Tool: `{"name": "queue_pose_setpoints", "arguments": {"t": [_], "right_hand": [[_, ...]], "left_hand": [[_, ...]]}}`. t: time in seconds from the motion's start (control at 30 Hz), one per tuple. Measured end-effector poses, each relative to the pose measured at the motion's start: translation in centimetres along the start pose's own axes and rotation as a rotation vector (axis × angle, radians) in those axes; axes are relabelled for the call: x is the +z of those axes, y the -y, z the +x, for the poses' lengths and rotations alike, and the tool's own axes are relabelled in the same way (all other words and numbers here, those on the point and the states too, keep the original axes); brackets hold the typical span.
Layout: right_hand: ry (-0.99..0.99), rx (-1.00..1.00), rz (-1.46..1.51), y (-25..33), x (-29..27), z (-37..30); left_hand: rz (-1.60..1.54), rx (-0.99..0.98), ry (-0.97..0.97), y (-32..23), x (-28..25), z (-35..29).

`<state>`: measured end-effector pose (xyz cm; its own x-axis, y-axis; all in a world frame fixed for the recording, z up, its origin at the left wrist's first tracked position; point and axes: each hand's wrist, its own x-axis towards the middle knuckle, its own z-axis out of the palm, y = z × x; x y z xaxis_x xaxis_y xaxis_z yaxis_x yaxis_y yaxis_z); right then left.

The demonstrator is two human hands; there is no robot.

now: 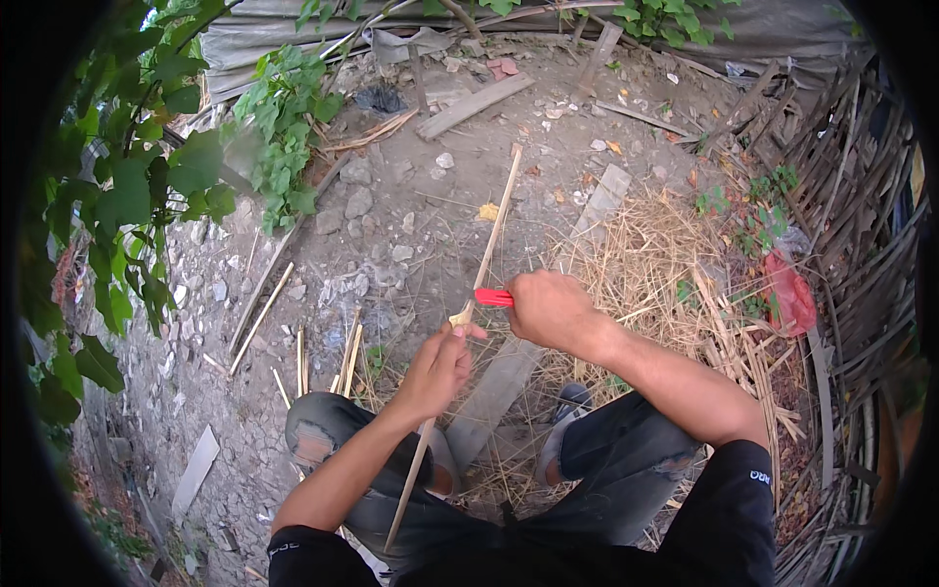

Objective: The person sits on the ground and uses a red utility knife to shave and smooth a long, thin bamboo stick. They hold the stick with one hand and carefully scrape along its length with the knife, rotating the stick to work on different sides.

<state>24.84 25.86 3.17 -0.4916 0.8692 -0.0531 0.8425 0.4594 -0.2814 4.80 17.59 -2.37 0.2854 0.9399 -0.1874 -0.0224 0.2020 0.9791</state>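
Note:
A long, thin bamboo strip (497, 220) slants from the ground ahead, past both hands, to my left thigh. My left hand (435, 370) is closed around it at mid-length, thumb uppermost. Just above that thumb, a pale yellowish piece (462, 315) sits against the strip; whether it is a shaving or a pad I cannot tell. My right hand (550, 308) is wrapped in a fist around a flat red tool (494, 296). Its red end points left and meets the strip just above my left hand. The fist hides the rest, so its kind is unclear.
Straw-like shavings (655, 259) are heaped at the right. Below my hands lies a grey plank (497, 391) between my feet. Several cut strips (352, 352) lie by my left knee. A stacked-stick fence (861, 215) borders the right; leafy vines (127, 186) hang at the left.

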Motion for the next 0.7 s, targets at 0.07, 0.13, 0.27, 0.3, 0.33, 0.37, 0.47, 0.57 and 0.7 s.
{"name": "queue_pose_setpoints", "arguments": {"t": [0.07, 0.13, 0.27, 0.3, 0.33, 0.37, 0.47, 0.57, 0.7], "right_hand": [[0.054, -0.057, -0.001, 0.8, 0.9, -0.3], [0.099, -0.037, -0.015, 1.5, 0.9, -0.4], [0.020, -0.060, -0.009, 0.6, 2.8, 0.5], [-0.023, -0.047, -0.015, 0.0, 3.4, 0.9], [-0.070, -0.038, -0.018, -0.2, 3.4, 1.4], [-0.116, -0.027, -0.020, -0.5, 3.5, 1.7], [-0.074, -0.015, -0.069, -1.0, 2.7, 2.7], [-0.128, 0.091, -0.086, -2.5, 2.9, 4.6], [-0.318, 0.508, -0.062, -13.7, -0.6, 6.1]], "left_hand": [[-0.042, -0.057, -0.030, 0.0, -0.1, -0.1], [-0.103, -0.094, -0.033, -0.1, -0.2, -0.4], [-0.158, -0.155, -0.067, -0.1, 0.0, -0.9], [-0.153, -0.170, -0.061, -0.2, 0.2, -0.8], [-0.143, -0.184, -0.059, -0.5, 0.1, -0.9], [-0.133, -0.198, -0.056, -0.7, 0.1, -0.9], [-0.071, -0.208, -0.086, -1.4, 0.4, -0.8], [-0.035, -0.207, -0.073, -1.0, 0.0, -0.6], [-0.009, -0.205, 0.148, -0.8, 1.1, -3.4]]}}
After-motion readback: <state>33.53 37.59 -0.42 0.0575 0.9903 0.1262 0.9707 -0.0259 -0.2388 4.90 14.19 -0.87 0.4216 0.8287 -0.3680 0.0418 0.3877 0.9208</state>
